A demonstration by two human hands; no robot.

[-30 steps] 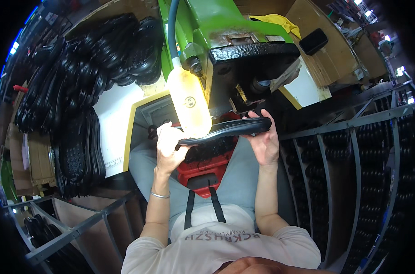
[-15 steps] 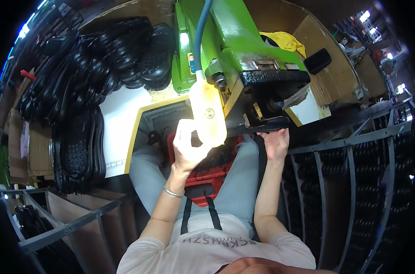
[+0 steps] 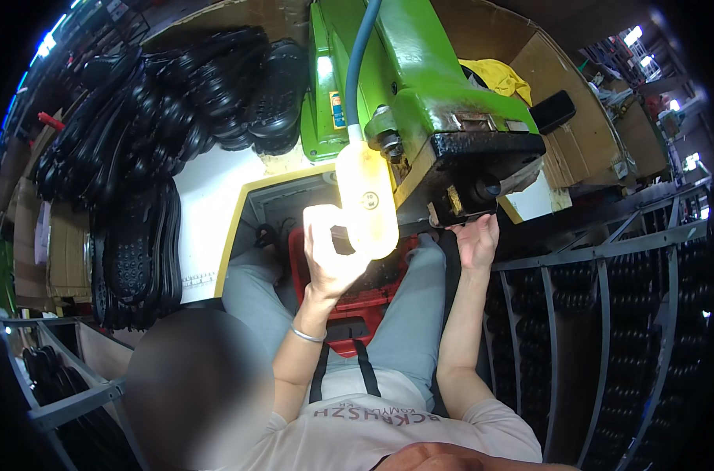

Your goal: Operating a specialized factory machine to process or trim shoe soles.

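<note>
Black sole, apparently between the fingers, hidden by lamp (image 3: 369, 196) and machine head (image 3: 483, 161); left hand (image 3: 333, 261) loosely curled, right hand (image 3: 476, 243) partly spread, holds indeterminable. Stacked soles (image 3: 137, 259) lie left of the fingers; amounts finished and remaining cannot be told.

The lamp (image 3: 369, 208) glows yellow-white, washing out its own surface and whitening the left hand (image 3: 333, 255). Glare bleaches the table (image 3: 204, 204); the soles (image 3: 137, 149) show small highlights. The machine (image 3: 483, 161) is dark underneath. A smooth round blur (image 3: 196, 385) hides the lower left. The racks (image 3: 600, 275) bend toward dim, soft edges, and the corners go black.
</note>
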